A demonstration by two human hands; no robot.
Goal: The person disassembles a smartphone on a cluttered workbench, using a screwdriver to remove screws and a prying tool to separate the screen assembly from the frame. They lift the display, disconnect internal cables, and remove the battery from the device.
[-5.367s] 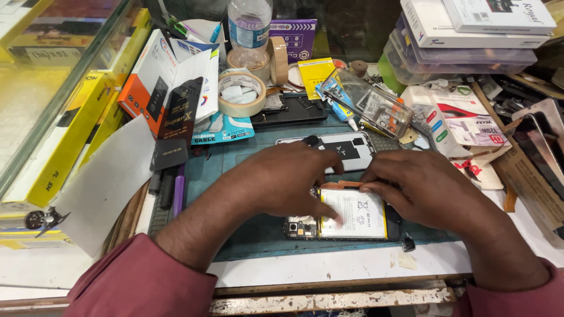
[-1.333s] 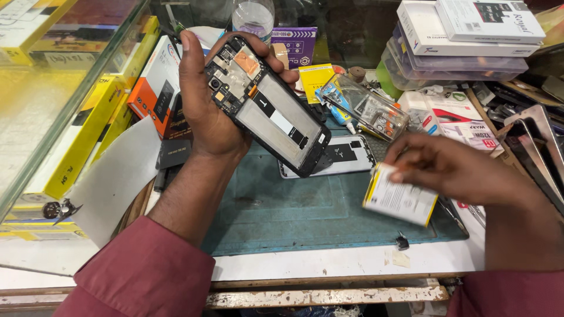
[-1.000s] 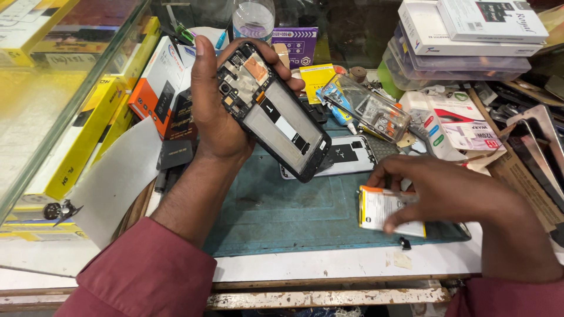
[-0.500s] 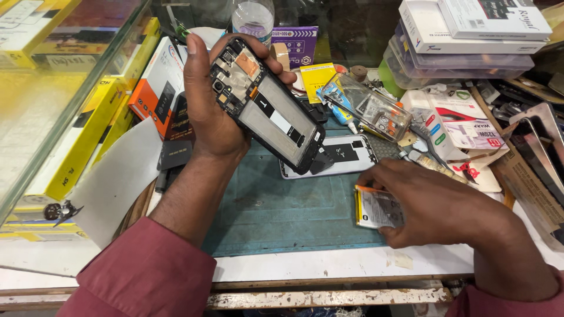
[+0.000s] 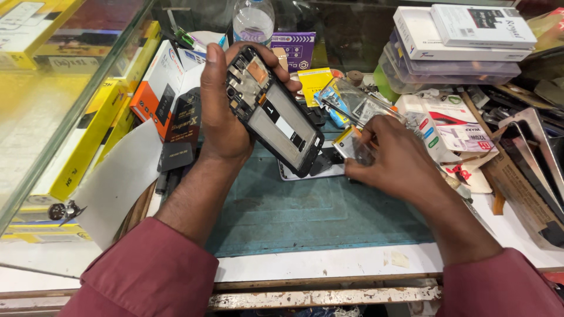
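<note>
Phone chassis (image 5: 275, 110), back cover off and circuit board exposed at its upper end, sits raised above the bench in the left hand (image 5: 226, 111), tilted with its top toward the shelf at the back. The thumb runs up its left edge and the fingertips curl over the top and right side, so the hand is closed around the frame rather than spread. The empty battery bay faces the camera. The grip looks light and edge-only, so a slip could drop the frame onto the green work mat (image 5: 305, 211) or onto the parts lying beneath it, and the bare board and any loose ribbon cables would take the knock.

Just under the lower end of the chassis lies a pale back cover (image 5: 314, 170) on the mat, partly hidden.

Further right, the right hand (image 5: 399, 158) rests low on the bench, fingers pinched narrow on a flat battery (image 5: 352, 144) with a yellow-edged label. I judge the bigger risk here: a soft cell bent, squeezed or pressed against a tool tip could be punctured. It is being handled beside a clear plastic packet (image 5: 358, 103) and other clutter, where it could snag.

At the right edge, stacked white boxes (image 5: 464, 35) and loose metal frames (image 5: 531, 138) crowd the bench, so a wide elbow move could sweep them off.
</note>
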